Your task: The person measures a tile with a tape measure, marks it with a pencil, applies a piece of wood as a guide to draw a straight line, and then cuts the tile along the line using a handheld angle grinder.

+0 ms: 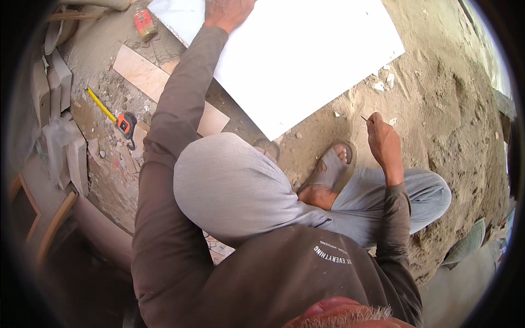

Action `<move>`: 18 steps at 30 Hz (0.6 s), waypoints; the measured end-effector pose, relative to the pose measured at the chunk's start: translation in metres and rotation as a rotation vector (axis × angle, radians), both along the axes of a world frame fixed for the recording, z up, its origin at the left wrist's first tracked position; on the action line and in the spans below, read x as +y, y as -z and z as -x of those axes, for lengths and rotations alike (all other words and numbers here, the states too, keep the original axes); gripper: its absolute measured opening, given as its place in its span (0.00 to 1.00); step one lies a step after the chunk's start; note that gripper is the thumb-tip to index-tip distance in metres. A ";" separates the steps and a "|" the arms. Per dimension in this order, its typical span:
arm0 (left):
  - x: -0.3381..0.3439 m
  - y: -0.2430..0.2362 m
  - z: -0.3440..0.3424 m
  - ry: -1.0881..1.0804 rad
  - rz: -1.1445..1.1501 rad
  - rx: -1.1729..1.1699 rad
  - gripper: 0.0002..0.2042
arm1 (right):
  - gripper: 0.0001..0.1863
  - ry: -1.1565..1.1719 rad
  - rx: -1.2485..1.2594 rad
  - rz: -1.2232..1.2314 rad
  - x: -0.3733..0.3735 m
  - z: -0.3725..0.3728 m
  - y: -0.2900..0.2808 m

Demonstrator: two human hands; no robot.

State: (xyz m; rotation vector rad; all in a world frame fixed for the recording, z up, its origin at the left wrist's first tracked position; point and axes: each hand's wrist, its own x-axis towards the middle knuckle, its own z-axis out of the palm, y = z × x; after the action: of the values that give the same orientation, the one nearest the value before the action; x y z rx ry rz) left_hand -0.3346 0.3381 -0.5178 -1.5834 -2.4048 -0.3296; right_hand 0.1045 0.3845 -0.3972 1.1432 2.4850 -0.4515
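Note:
A large white panel, smooth and flat like a tile, lies on the sandy ground ahead of me. My left hand rests on its far left part; the fingers run out of the picture at the top. To the right of the panel and apart from it, my right hand is closed, pinching a thin dark pointed thing whose tip alone shows. Beige tile strips lie partly under my left arm. On the left sits an orange and black tape measure with some yellow blade pulled out.
A jar with a red label stands at the far left. Stacked slabs line the left side. White chips lie beside the panel. Heaped sand rises on the right. My sandalled foot is near the panel's closest corner.

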 end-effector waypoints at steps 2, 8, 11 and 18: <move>0.001 -0.026 -0.071 0.243 0.207 -0.160 0.42 | 0.08 0.025 0.006 0.010 0.001 -0.002 -0.004; -0.071 -0.053 -0.232 1.246 0.635 -1.254 0.31 | 0.08 0.041 -0.022 -0.005 0.002 -0.010 0.000; -0.107 -0.050 -0.232 1.112 0.790 -1.603 0.23 | 0.08 0.011 -0.010 0.017 0.002 -0.002 -0.006; -0.122 -0.084 -0.141 0.583 -0.072 -1.348 0.14 | 0.07 0.021 0.150 0.132 -0.013 0.039 -0.052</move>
State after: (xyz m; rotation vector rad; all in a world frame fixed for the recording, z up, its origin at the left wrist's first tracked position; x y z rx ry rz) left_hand -0.1940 0.2160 -0.4342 -2.4420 -2.3968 -2.1249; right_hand 0.0652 0.3716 -0.3456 1.1214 2.5274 -0.7204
